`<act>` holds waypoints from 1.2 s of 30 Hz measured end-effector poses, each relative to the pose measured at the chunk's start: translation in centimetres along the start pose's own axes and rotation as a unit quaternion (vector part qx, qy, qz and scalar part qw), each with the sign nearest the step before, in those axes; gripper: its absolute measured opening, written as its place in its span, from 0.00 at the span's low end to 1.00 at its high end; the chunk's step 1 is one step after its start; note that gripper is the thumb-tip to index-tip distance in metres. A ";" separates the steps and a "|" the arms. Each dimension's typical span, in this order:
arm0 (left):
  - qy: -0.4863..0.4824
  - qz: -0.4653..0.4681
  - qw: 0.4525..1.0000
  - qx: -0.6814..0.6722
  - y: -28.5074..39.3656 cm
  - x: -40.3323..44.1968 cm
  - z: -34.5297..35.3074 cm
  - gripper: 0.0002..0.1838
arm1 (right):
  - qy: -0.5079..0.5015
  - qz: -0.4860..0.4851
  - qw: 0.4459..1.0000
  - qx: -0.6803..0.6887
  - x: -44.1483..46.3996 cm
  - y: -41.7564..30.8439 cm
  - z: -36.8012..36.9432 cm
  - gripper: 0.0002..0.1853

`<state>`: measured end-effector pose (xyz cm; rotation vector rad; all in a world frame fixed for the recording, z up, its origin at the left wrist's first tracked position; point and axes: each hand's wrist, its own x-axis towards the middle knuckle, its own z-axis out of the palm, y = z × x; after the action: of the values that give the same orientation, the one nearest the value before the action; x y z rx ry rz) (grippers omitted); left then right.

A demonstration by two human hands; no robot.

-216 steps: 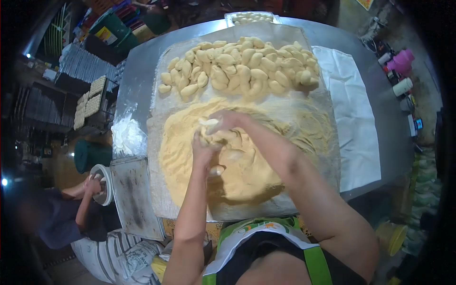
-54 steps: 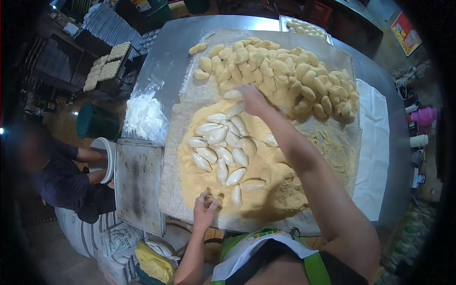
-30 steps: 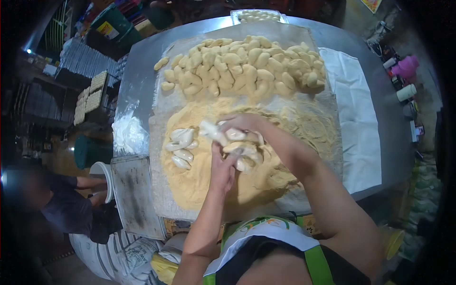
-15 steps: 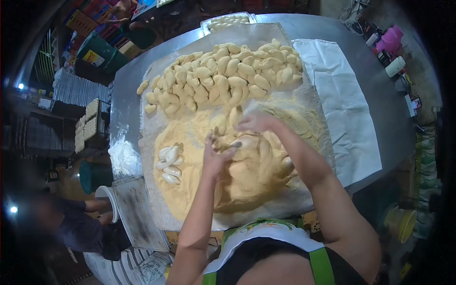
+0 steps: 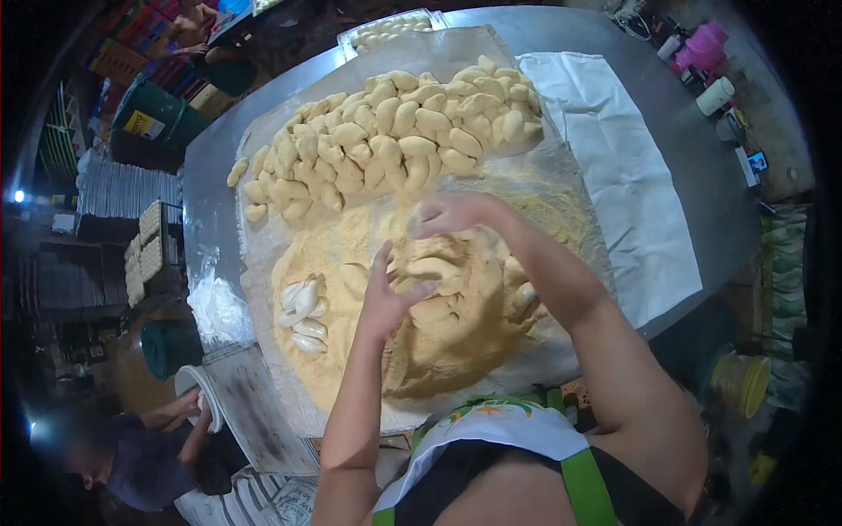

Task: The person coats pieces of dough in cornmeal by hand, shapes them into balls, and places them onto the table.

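Note:
My left hand (image 5: 392, 296) is spread, thumb and fingers apart, at the edge of a mound of fine yellow crumbs (image 5: 456, 351). A crumb-coated dough piece (image 5: 436, 270) lies beside its thumb. Above the mound is my right hand (image 5: 452, 215), fingers bent and blurred, so whether it holds anything is unclear. Just beyond it a large pile of coated dough pieces (image 5: 386, 131) covers the far part of the cloth. Several smooth white dough pieces (image 5: 303, 302) lie in the crumbs on the left.
The work lies on a floury cloth (image 5: 570, 167) over a metal table (image 5: 684, 202). A white sheet (image 5: 623, 167) is on the right, a clear plastic bag (image 5: 219, 302) on the left. At the far edge stands a tray of dough pieces (image 5: 390, 33). Another person (image 5: 149, 447) handles a white bucket (image 5: 197, 386).
My right hand has moved slightly left relative to the cloth, and the dough piece by its fingers no longer shows there. My left hand stays over the crumbs. The view has shifted slightly.

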<state>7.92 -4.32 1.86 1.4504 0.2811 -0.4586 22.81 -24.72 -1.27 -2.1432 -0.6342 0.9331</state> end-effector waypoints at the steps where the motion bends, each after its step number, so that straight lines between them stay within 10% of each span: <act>1: 0.005 -0.006 0.997 0.073 -2.9 0.0 -1.1 0.56 | 0.006 0.029 0.999 -0.021 -2.2 1.0 -0.9 0.29; 4: 0.007 -0.014 0.975 0.224 -8.2 1.3 -1.4 0.58 | 0.246 0.100 0.964 -0.012 -6.7 5.0 2.9 0.27; 9: -0.084 0.037 0.969 0.231 -5.9 3.1 7.0 0.64 | 0.278 0.017 0.959 -0.048 -10.0 6.5 6.6 0.32; 13: -0.038 0.095 0.968 0.229 -3.9 1.9 7.9 0.64 | 0.338 0.034 0.921 0.191 -17.4 7.6 6.0 0.43; 15: -0.042 0.032 0.962 0.268 -5.0 3.0 7.0 0.64 | 0.447 0.082 0.874 -0.172 -21.7 6.1 9.5 0.50; 19: -0.022 0.103 0.872 0.479 -7.9 3.6 12.7 0.57 | 0.389 0.157 0.891 -0.173 -20.0 5.1 14.0 0.54; 24: -0.072 0.171 0.906 0.381 -1.6 3.8 14.2 0.48 | 0.492 0.084 0.866 -0.029 -19.6 9.5 10.7 0.48; 27: -0.136 0.052 0.943 0.300 1.0 5.9 12.0 0.40 | 0.577 0.045 0.814 -0.047 -21.1 12.4 10.2 0.42; 30: -0.055 0.164 0.926 0.335 -0.6 9.6 10.3 0.38 | 0.602 0.087 0.792 0.049 -23.8 10.1 9.9 0.36; 33: -0.019 0.321 0.746 0.583 -3.4 11.6 9.9 0.42 | 0.554 0.098 0.824 0.066 -22.8 11.6 11.3 0.30; 36: -0.158 0.150 0.772 0.597 -2.1 12.3 11.6 0.49 | 0.542 0.078 0.828 0.123 -23.1 10.7 10.0 0.26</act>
<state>16.73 -17.48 -4.27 2.5523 -0.6577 -0.6442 2.42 -42.65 -4.49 -2.0742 0.2343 -0.2258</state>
